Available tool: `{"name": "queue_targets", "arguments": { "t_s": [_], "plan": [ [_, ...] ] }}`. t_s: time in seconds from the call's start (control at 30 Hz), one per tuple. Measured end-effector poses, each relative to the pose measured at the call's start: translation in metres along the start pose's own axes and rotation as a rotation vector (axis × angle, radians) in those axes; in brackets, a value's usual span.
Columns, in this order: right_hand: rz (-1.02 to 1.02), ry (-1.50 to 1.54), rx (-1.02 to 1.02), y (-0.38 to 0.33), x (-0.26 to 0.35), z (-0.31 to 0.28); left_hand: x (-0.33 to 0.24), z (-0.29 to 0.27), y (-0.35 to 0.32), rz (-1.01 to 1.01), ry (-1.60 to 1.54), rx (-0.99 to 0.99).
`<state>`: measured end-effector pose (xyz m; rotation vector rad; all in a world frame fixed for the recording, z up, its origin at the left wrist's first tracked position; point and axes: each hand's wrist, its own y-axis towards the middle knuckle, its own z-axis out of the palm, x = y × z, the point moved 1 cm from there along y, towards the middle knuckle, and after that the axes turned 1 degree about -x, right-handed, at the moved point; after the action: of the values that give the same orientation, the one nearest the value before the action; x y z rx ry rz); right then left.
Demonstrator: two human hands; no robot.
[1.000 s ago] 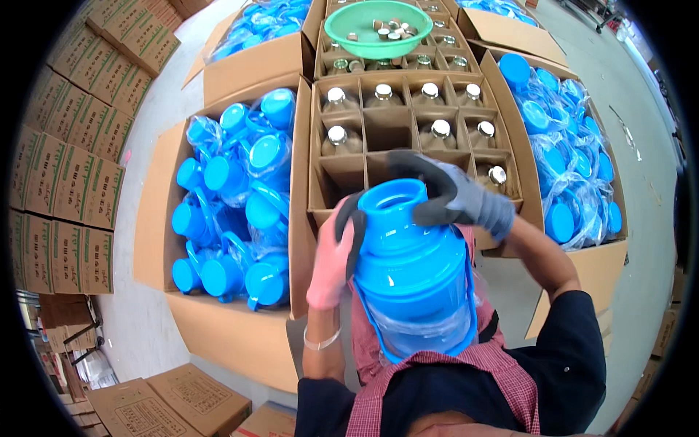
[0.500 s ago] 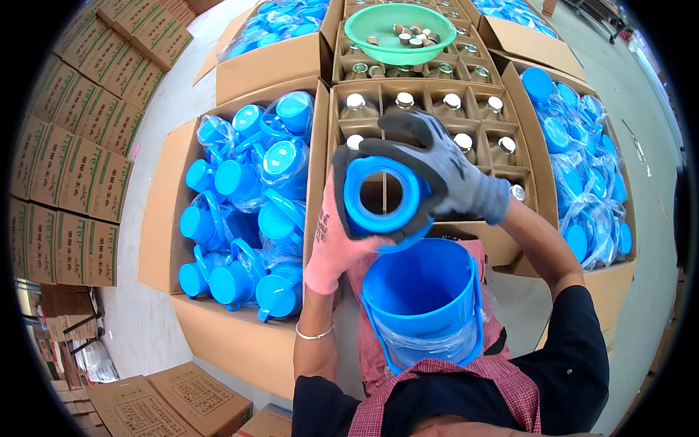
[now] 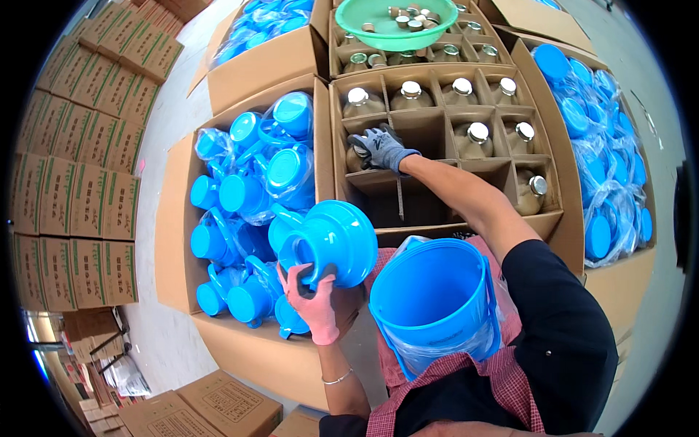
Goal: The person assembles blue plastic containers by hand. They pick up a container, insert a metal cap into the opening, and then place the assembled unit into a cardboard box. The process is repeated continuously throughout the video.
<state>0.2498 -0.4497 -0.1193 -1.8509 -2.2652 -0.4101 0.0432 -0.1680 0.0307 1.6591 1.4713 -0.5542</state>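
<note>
My left hand [image 3: 309, 297], in a pink glove with dark palm, grips a blue plastic flask top [image 3: 338, 240] by its round collar. The piece is tilted, its handle toward the left carton. My right hand [image 3: 382, 148], in a grey glove, reaches into the divided carton [image 3: 429, 229]. Its fingers close round the neck of a brownish glass flask liner [image 3: 357, 161] in a left-hand compartment, largely hiding it. Between my legs stands a blue flask body [image 3: 433, 288], open at the top, with a carrying handle and clear plastic wrap round its lower part.
More liners with silvery-white tops [image 3: 477, 133] stand in the compartments. Cartons of plastic-wrapped blue flask parts flank it on the left [image 3: 251, 193] and right [image 3: 597, 164]. A green basin [image 3: 364, 36] holding small caps rests beyond. Stacked cartons [image 3: 91, 197] line the left side.
My hands have separated. My left hand has carried the blue flask top left and down; my right hand has let go of it and moved to the liner in the carton.
</note>
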Motion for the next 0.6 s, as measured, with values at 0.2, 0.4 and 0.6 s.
{"name": "queue_targets", "arguments": {
  "t_s": [0.2, 0.4, 0.6],
  "plan": [
    [-0.106, 0.302, -0.516, -0.021, 0.023, -0.083, 0.009, 0.003, 0.006, -0.136, -0.367, -0.156],
    [-0.331, 0.247, -0.909, -0.088, 0.029, -0.259, 0.0, -0.004, 0.009, -0.177, -0.636, -0.263],
    [-0.385, 0.302, -1.005, -0.154, 0.042, -0.343, -0.015, 0.018, 0.01, -0.193, -0.64, -0.151]
  ]
}}
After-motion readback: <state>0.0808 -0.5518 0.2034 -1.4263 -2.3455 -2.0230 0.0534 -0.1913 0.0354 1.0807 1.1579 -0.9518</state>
